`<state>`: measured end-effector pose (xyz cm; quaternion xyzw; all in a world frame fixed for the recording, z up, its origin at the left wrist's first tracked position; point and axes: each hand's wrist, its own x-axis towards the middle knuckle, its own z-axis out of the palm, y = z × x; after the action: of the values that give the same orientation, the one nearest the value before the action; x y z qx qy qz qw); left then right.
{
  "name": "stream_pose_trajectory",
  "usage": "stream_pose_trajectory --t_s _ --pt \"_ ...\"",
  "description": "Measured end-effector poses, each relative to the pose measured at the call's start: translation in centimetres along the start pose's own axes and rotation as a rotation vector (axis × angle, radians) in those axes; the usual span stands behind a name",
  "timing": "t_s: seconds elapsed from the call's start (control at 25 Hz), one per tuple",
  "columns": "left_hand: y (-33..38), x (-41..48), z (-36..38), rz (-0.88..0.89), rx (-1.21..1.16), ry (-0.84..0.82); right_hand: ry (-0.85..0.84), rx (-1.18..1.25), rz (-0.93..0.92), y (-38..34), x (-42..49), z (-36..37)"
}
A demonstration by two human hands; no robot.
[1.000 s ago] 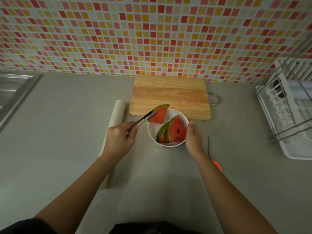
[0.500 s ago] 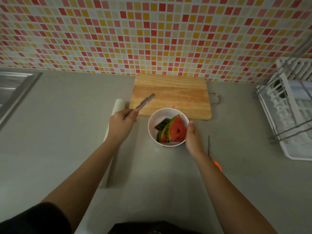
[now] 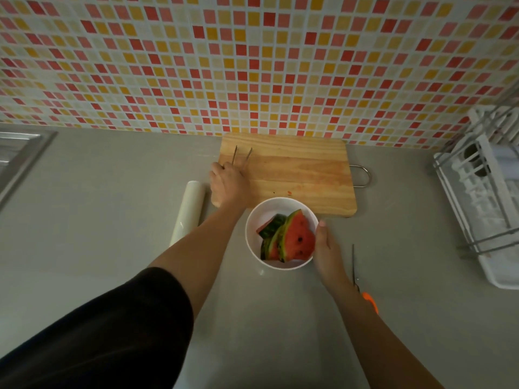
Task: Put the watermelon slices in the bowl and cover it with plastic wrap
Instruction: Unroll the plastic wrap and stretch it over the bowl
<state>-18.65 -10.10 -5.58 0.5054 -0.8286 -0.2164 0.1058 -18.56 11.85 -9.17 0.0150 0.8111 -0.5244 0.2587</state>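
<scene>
A white bowl (image 3: 254, 220) stands on the grey counter just in front of the wooden cutting board (image 3: 297, 175). Several watermelon slices (image 3: 295, 240) lie in it, red flesh and green rind showing. My right hand (image 3: 327, 245) holds the bowl's right rim. My left hand (image 3: 227, 182) grips metal tongs (image 3: 241, 157) over the board's left end, their two tips spread and pointing away from me. A roll of plastic wrap (image 3: 188, 211) lies on the counter left of the bowl, beside my left forearm.
Scissors with an orange handle (image 3: 365, 293) lie right of my right wrist. A white dish rack (image 3: 483, 203) fills the right edge. A steel sink (image 3: 16, 155) sits at the far left. The tiled wall rises right behind the board.
The slice held in the tongs went into the bowl. My left hand then carried the empty tongs up and left onto the board. My right hand stayed on the bowl.
</scene>
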Motion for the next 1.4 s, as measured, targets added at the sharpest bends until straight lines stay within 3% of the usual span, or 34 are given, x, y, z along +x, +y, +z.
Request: stream_pose_trajectory --t_s 0.32,0.52,0.64,0.72,0.8,1.2,1.4 --pt "0.0 1.5 0.7 0.009 -0.011 -0.078 -0.034 -0.018 -0.073 -0.4 -0.2 -0.4" --pt "-1.7 -1.8 -2.9 0.072 -0.418 -0.063 0.029 -0.071 -0.258 -0.9 -0.7 -1.4" --pt "-4.4 -6.3 -4.3 -0.080 -0.644 -0.345 0.033 0.125 -0.159 -0.1 -1.4 -1.6" --pt "-4.9 -8.5 -5.1 -0.206 -0.772 -0.615 -0.096 0.309 -0.050 -0.9 -1.9 -0.8" --pt "-4.5 -9.8 -5.8 -0.201 -0.794 -0.740 -0.200 0.392 -0.034 -2.5 -2.8 -0.3" --pt "-6.2 -15.4 -7.4 -0.197 -0.884 -0.646 -0.399 0.443 -0.063 -3.0 -7.4 -2.4" --pt "-7.1 -16.4 -6.4 -0.240 -0.848 -0.632 -0.341 0.403 -0.059 -1.5 -7.6 -2.2"
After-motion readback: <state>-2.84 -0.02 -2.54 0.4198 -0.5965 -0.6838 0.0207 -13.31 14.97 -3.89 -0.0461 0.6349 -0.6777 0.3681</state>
